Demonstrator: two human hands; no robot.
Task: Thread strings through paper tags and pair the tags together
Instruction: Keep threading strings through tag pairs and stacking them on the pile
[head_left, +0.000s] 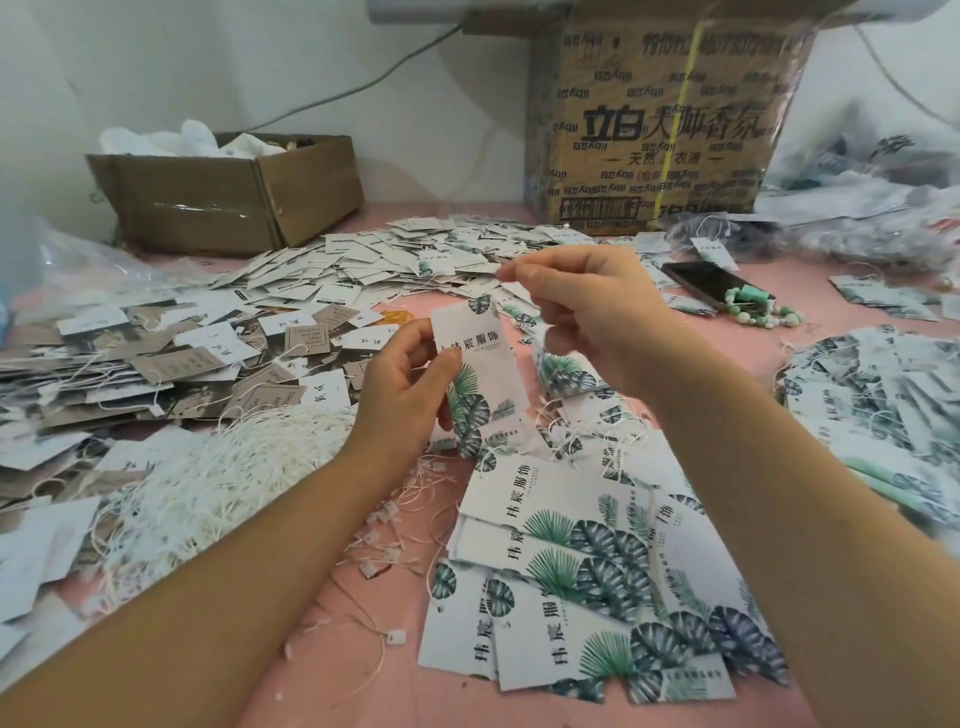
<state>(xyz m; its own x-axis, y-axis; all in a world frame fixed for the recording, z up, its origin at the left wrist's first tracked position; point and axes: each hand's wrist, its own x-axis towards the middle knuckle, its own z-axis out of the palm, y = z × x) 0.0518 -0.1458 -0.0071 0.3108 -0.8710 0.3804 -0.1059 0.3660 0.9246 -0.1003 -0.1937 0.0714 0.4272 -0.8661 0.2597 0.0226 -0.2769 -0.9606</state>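
My left hand (410, 384) grips a white paper tag (480, 364) printed with green leaves and black characters, held upright above the pink table. My right hand (587, 306) is raised just right of the tag's top, thumb and forefinger pinched together; a thin string between them is too fine to make out. A bundle of white strings (228, 467) lies left of my left forearm. Loose strings with small plastic clasps (395, 540) are scattered between my arms. Several leaf-print tags (587, 577) lie fanned out below my hands.
Heaps of small white and brown tags (291, 312) cover the left and middle of the table. More leaf tags (878, 395) pile at right. A phone (711, 283) with a green bead bracelet, a small cardboard box (234, 192) and a tall printed carton (665, 119) stand behind.
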